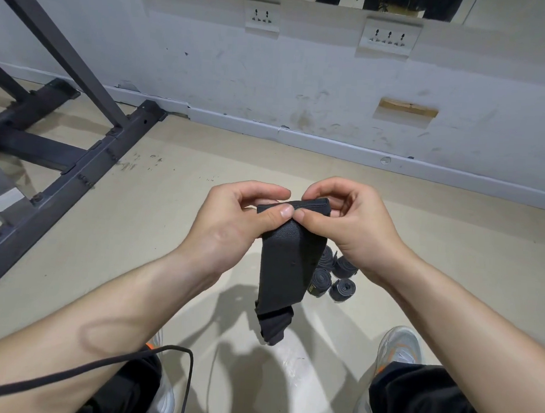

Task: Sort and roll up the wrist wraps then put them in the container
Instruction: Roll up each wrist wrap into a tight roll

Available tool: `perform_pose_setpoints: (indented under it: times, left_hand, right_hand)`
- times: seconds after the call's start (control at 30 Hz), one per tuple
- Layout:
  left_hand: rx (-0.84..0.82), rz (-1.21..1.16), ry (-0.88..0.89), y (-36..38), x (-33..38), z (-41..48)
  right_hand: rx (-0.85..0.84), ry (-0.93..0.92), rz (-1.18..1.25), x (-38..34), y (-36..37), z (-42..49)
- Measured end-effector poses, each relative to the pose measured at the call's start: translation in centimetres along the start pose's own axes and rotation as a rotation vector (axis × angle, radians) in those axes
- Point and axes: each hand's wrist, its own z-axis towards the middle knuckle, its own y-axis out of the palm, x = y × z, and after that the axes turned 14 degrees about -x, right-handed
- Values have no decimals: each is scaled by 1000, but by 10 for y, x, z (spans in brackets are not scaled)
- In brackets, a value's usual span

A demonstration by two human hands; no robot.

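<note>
Both left hand (232,218) and right hand (355,223) pinch wrist wrap (280,266) top; length hangs down

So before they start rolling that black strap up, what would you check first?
1. Both hands hold the top end of the black woven wrist wrap: ok, the left hand and right hand pinch it side by side.
2. Top edge turned over to start the roll: ok, it looks folded.
3. Tail hanging straight: not ok, the lower end is crumpled.
4. Finished dark fabric rolls kept together on the beige floor: ok, they sit in one cluster.
5. Container within reach: cannot tell, none is in view.
</note>
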Motion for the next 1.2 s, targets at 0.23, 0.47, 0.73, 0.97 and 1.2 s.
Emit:
perform_pose_setpoints:
  times: [0.23, 0.47, 0.73, 0.97, 1.2]
  left_hand:
    - [-130, -132, -99, 4, 1, 2]
    - [-57, -82, 14, 12, 1, -2]
    - [-84, -212, -4, 7, 2, 1]
    - [-37, -218, -12, 4, -1, 5]
    - [-7, -108, 16, 1, -5, 7]
  right_hand:
    - [5, -30, 27, 4, 4, 1]
    - [14, -83, -10, 7, 2, 2]
    - [-60, -76, 70, 13, -3, 4]
    - [-144, 97, 194, 14, -4, 6]
    - [-83, 129, 95, 19, -2, 11]
